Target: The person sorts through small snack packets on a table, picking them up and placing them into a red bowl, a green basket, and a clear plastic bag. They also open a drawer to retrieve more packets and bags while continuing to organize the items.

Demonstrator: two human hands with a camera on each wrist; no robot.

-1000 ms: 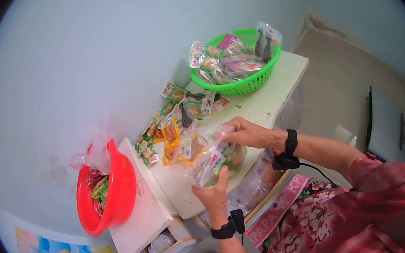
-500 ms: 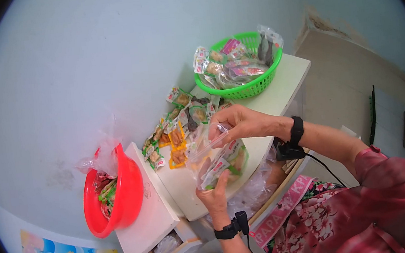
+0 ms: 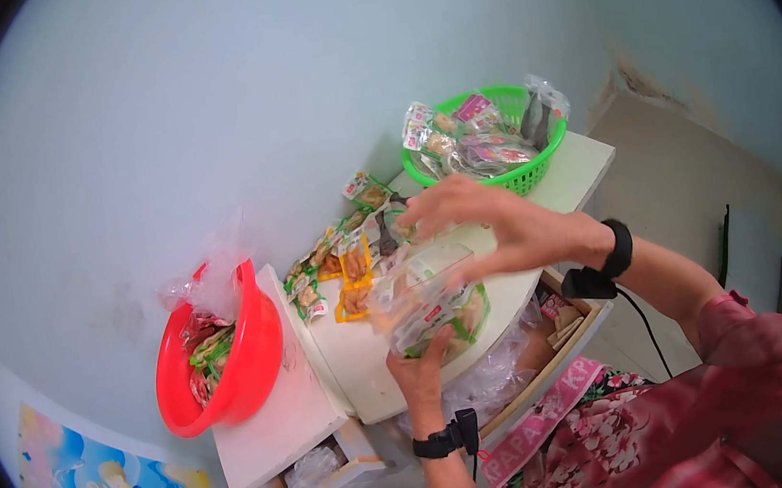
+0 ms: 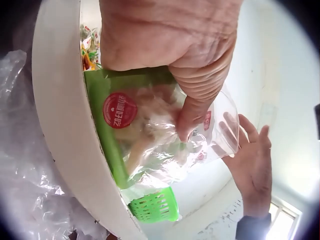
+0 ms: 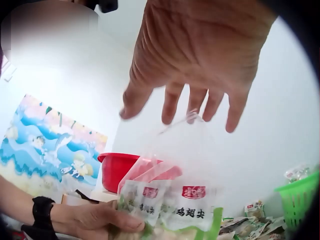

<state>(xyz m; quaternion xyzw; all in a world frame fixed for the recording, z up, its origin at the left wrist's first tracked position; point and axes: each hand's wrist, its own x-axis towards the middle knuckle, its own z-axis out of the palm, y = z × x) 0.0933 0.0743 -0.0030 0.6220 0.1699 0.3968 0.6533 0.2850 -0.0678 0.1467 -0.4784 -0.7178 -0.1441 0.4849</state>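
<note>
My left hand pinches the clear bag of snack packets at its bottom, just above the counter; light, floppy, slippery film. My right hand hovers spread above, holding nothing.

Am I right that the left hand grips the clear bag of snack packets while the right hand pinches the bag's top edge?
Not quite. The left hand does grip the clear bag of snack packets, but the right hand is not pinching it: the right wrist view shows its fingers spread open above the bag's top edge, apart from it.
</note>
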